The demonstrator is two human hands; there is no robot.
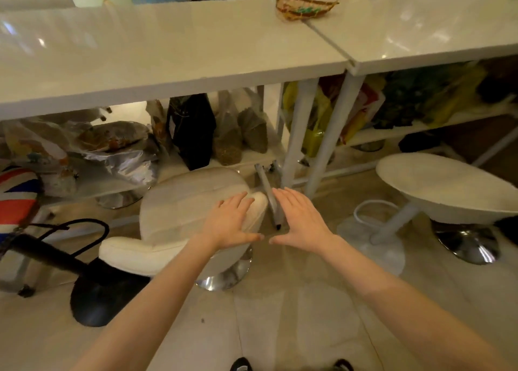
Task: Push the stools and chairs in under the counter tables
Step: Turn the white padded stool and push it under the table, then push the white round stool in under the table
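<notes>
With the left hand point(234, 222) flat and open on the white chair's point(179, 216) right edge, near the counter table point(168, 71), and the right hand point(301, 220) open beside it, touching nothing, push straight and low.

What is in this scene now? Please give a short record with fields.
left hand: open, flat on the white chair
right hand: open, beside the chair, touching nothing visible
white chair: in front of left counter table, not fully under
white stool: in front of right counter table
</notes>
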